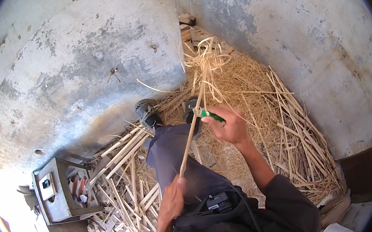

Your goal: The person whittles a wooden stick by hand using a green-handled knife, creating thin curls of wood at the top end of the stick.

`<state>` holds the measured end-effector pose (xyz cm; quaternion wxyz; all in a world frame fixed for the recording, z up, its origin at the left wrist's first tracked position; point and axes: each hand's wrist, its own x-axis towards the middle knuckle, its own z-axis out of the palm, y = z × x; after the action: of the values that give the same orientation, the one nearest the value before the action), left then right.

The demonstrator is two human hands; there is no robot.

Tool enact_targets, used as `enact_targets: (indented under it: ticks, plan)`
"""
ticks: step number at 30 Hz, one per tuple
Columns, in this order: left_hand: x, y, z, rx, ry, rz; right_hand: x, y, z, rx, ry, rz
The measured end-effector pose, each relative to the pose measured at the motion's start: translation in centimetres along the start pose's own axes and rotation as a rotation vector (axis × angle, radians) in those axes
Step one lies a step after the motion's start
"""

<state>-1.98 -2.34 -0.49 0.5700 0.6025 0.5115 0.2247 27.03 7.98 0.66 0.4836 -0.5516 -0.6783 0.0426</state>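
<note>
My left hand (172, 201) is closed round the near end of a long, pale wooden stick (190, 145), which slants up and away over my leg. A dense bunch of thin curled shavings (209, 59) hangs on the stick's far end. In my right hand (231, 125) is a small tool with a green handle (213, 114), fingers wrapped round it. Its front end meets the stick about midway along; the blade or tip is too small to make out.
Straw-like shavings (247, 78) cover the floor between my shoes and the right wall (295, 36). Long sticks (298, 145) lie piled along that wall, with more sticks (131, 176) left of my leg. A weathered wooden box (62, 188) holding small items stands at the left.
</note>
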Motion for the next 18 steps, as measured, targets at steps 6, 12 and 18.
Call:
enact_targets:
  ticks: [6,12,18]
  plan:
    - [-0.4,-0.9,-0.2,0.039,0.003,-0.01,1.5,2.5,0.5,-0.093,0.006,0.035]
    - [-1.1,-3.2,0.1,0.118,-0.057,-0.033,3.9,7.0,-0.4,-0.152,0.073,0.159]
    - [-0.9,-4.6,-0.3,-0.058,-0.093,-0.082,3.1,8.2,-0.4,0.132,-0.035,0.404]
